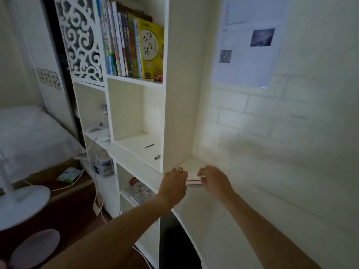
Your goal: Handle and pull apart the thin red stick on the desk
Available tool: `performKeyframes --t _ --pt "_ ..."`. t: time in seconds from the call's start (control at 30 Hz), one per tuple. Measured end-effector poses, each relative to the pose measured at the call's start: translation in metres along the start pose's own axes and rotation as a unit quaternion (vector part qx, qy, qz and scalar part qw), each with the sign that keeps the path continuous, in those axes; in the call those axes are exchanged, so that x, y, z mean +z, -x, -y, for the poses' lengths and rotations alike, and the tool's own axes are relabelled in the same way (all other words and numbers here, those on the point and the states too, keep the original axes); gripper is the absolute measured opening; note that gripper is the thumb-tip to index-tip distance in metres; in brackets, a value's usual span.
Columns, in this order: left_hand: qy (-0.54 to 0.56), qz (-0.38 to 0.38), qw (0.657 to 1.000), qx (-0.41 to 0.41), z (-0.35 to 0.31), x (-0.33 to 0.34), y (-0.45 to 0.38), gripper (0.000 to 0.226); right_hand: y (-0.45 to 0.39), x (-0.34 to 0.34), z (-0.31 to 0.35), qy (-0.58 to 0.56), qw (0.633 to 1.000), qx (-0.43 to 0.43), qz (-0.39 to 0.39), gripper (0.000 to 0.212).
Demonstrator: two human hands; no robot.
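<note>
I see the left hand and the right hand each pinching one end of a small flat red-and-white object between them, low over the white desk, probably to keep it level, beside the bookshelf.

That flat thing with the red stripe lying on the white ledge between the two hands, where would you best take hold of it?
Probably by its two short ends, one from each side. The flat thing lies low on the white ledge, its long edge facing the person, so little shows to pinch from above. The left hand and right hand already sit at its ends; whether they grip it is unclear.
</note>
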State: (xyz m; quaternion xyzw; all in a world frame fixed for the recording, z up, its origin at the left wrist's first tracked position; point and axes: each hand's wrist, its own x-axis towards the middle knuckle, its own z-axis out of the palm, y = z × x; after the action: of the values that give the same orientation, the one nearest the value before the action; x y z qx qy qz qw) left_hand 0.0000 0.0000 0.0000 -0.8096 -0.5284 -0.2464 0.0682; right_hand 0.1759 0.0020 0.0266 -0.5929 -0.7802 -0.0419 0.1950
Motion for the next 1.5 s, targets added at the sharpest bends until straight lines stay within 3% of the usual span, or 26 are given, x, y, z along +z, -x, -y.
performKeyframes --t 0.13,0.37,0.6,0.8,0.97,1.1,1.2,1.5 --pt "-0.028 0.034 0.999 -0.016 -0.007 0.023 0.003 0.019 0.017 0.026 -0.010 -0.001 1.000 0.021 0.020 0.030" --pt "-0.006 -0.012 1.000 -0.012 -0.011 0.053 -0.014 0.011 0.016 0.063 -0.023 -0.080 0.993 0.036 -0.083 0.016" --pt "0.032 -0.017 0.999 0.021 -0.015 0.067 -0.028 0.009 0.013 0.069 -0.030 -0.104 0.990 0.037 -0.087 0.019" --pt "0.045 -0.041 0.998 0.005 -0.011 0.073 -0.022 0.016 0.015 0.074 -0.033 -0.043 0.991 0.072 -0.107 0.015" --pt "0.038 -0.018 0.999 0.002 -0.014 0.070 -0.020 0.012 0.019 0.076 -0.035 -0.032 0.986 0.096 -0.132 0.027" --pt "0.022 -0.005 1.000 0.005 -0.007 0.067 -0.013 0.012 0.023 0.073 -0.033 -0.063 0.988 0.036 -0.134 0.013" --pt "0.029 0.000 0.999 0.035 0.000 0.063 -0.009 0.015 0.023 0.072 -0.031 -0.068 0.992 -0.005 -0.109 0.021" --pt "0.090 -0.015 0.996 0.024 -0.002 0.054 -0.001 0.027 0.025 0.072 -0.029 -0.030 0.992 -0.019 -0.123 0.021"
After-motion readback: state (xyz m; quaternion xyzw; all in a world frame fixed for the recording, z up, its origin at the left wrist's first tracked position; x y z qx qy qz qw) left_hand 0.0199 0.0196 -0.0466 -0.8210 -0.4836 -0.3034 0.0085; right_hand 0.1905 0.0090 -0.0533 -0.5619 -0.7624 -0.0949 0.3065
